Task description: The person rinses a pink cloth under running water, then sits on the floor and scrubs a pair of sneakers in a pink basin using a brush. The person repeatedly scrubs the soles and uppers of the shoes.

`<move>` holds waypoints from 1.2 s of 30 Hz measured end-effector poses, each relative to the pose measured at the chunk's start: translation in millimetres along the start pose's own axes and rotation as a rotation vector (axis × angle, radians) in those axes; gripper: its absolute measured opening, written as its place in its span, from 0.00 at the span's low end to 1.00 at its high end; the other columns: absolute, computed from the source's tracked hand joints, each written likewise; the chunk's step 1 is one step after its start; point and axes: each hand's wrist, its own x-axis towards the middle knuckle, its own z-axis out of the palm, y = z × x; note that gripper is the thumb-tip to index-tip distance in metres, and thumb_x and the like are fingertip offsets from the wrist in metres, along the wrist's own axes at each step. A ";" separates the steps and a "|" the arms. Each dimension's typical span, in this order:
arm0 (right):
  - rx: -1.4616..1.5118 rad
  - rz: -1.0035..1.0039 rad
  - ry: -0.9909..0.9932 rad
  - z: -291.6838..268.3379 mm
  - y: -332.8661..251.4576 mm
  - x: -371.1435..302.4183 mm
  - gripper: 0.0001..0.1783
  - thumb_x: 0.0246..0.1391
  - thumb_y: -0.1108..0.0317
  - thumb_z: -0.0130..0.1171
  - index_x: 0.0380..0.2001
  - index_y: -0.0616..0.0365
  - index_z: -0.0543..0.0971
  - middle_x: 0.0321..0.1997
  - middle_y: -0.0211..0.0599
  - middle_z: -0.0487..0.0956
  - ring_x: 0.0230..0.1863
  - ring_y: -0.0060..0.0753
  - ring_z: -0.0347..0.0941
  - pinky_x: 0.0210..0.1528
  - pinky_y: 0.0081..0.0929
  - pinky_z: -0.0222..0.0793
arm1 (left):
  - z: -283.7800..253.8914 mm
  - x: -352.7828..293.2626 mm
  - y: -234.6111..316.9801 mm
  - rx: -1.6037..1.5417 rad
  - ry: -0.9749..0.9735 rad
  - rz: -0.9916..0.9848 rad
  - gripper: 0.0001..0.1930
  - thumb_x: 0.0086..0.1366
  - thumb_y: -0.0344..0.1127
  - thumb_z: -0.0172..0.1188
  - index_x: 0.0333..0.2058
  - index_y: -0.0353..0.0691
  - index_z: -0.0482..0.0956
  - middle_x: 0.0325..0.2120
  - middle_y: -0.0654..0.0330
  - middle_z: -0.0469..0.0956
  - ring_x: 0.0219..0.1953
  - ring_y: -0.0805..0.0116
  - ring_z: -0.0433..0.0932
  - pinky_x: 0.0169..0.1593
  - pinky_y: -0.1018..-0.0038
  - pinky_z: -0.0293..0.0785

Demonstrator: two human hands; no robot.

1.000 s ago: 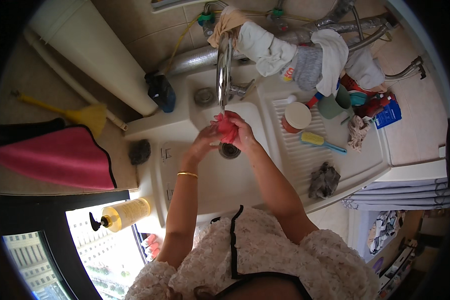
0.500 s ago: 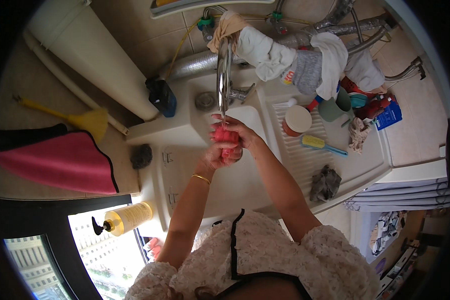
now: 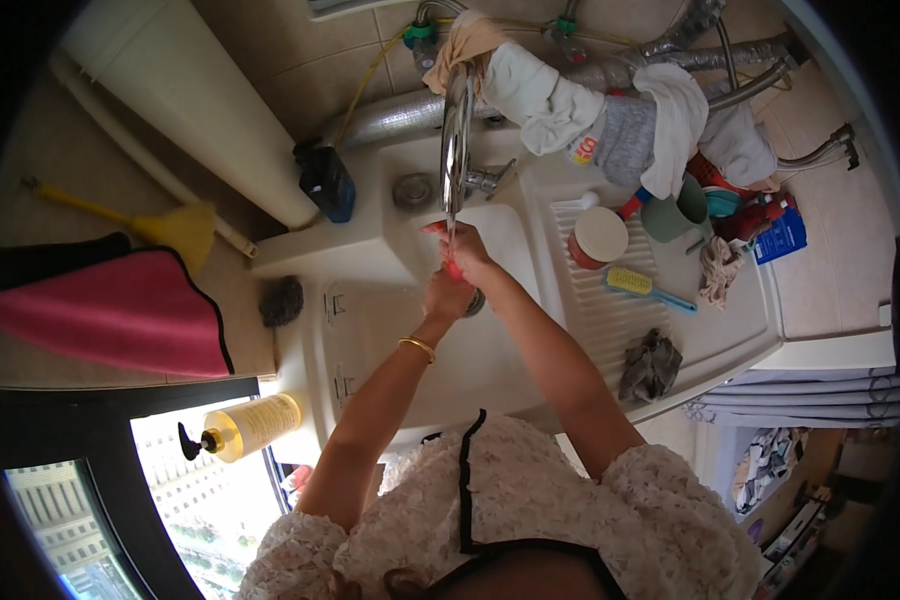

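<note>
My two hands are together over the basin of the white sink [image 3: 370, 330], directly under the end of the chrome tap [image 3: 457, 120]. My right hand [image 3: 467, 252] is on top and my left hand [image 3: 446, 297] is just below it, and both are closed around a small red cloth [image 3: 453, 270]. Only a few red parts of the cloth show between my fingers, so I cannot tell its shape. The fingers of both hands are bent and narrow and press on the cloth. On my left wrist there is a thin gold bangle [image 3: 418, 347].

Behind the tap, several white and grey cloths [image 3: 610, 125] hang over the pipes. To the right of the tap, on the ribbed draining part, stand a round container with a white lid [image 3: 600, 237] and a green cup [image 3: 675, 208]. A brush with a yellow head and blue handle [image 3: 648, 289] lies near the container, and a dark grey rag [image 3: 652, 365] lies further from the tap, close to the front edge. To the left of the tap a dark blue box [image 3: 325, 182] stands at the wall, and a dark scrubber [image 3: 283, 300] lies at the left edge of the sink. A yellow pump bottle [image 3: 242, 427] lies on the window ledge, well apart from the tap.
</note>
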 end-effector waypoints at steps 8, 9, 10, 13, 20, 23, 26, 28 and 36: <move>-0.393 -0.197 0.727 -31.8 55.8 46.0 0.21 0.63 0.54 0.47 0.33 0.59 0.81 0.21 0.38 0.78 0.19 0.40 0.72 0.28 0.37 0.71 | -3.5 -14.3 30.8 0.423 0.066 0.044 0.17 0.54 0.47 0.58 0.37 0.41 0.80 0.35 0.51 0.81 0.41 0.49 0.80 0.42 0.59 0.77; -0.200 -0.060 0.561 -26.8 53.4 39.1 0.22 0.63 0.51 0.47 0.37 0.60 0.80 0.21 0.38 0.77 0.19 0.37 0.72 0.28 0.36 0.71 | -7.3 -15.8 25.2 0.352 0.068 0.042 0.16 0.55 0.46 0.59 0.36 0.41 0.80 0.34 0.51 0.82 0.40 0.51 0.81 0.41 0.61 0.77; -0.011 0.082 0.386 -18.3 43.9 26.6 0.25 0.62 0.47 0.47 0.40 0.60 0.78 0.22 0.38 0.77 0.20 0.35 0.71 0.28 0.34 0.72 | -13.9 -17.3 16.0 0.281 0.075 0.031 0.14 0.55 0.44 0.60 0.35 0.41 0.80 0.33 0.52 0.82 0.39 0.54 0.81 0.39 0.63 0.77; 0.220 0.214 0.019 -19.4 3.7 5.1 0.36 0.59 0.35 0.42 0.50 0.59 0.73 0.42 0.44 0.80 0.33 0.34 0.76 0.38 0.36 0.73 | -35.2 -9.1 8.1 -0.226 -0.219 -0.030 0.11 0.54 0.39 0.64 0.34 0.40 0.79 0.30 0.56 0.82 0.37 0.64 0.82 0.36 0.71 0.78; -0.063 0.049 0.281 -58.1 -43.8 -2.6 0.21 0.59 0.50 0.50 0.51 0.47 0.74 0.47 0.27 0.78 0.49 0.25 0.72 0.52 0.33 0.60 | -62.8 -13.0 28.2 -1.013 -0.528 0.001 0.21 0.55 0.31 0.66 0.47 0.39 0.71 0.39 0.59 0.80 0.38 0.72 0.79 0.37 0.77 0.77; -0.106 -0.132 0.455 -69.7 -60.5 7.1 0.23 0.50 0.69 0.55 0.53 0.52 0.73 0.45 0.30 0.77 0.49 0.30 0.72 0.49 0.30 0.64 | -64.2 -13.9 37.2 -1.137 -0.636 -0.009 0.19 0.57 0.30 0.63 0.47 0.39 0.71 0.40 0.60 0.78 0.39 0.73 0.77 0.38 0.78 0.75; -0.261 -0.453 0.534 -81.9 -76.0 17.9 0.37 0.44 0.70 0.56 0.62 0.60 0.64 0.55 0.41 0.74 0.56 0.41 0.69 0.58 0.31 0.61 | -60.8 -16.2 43.4 -1.317 -0.804 -0.013 0.18 0.58 0.30 0.62 0.47 0.39 0.71 0.37 0.61 0.77 0.35 0.73 0.74 0.34 0.79 0.71; -0.326 -0.408 0.506 -74.1 -90.3 20.6 0.39 0.44 0.69 0.56 0.64 0.60 0.62 0.60 0.44 0.71 0.60 0.41 0.66 0.60 0.29 0.59 | -57.6 -21.0 39.9 -1.436 -0.854 -0.021 0.18 0.58 0.30 0.61 0.47 0.38 0.70 0.34 0.62 0.74 0.31 0.74 0.71 0.31 0.80 0.68; -0.485 -0.336 0.541 -40.7 -113.7 4.9 0.39 0.45 0.66 0.56 0.64 0.60 0.61 0.62 0.46 0.69 0.58 0.39 0.69 0.57 0.29 0.62 | -57.1 -17.4 26.5 -1.873 -1.037 -0.022 0.11 0.59 0.36 0.57 0.38 0.37 0.71 0.23 0.64 0.68 0.23 0.78 0.64 0.20 0.82 0.57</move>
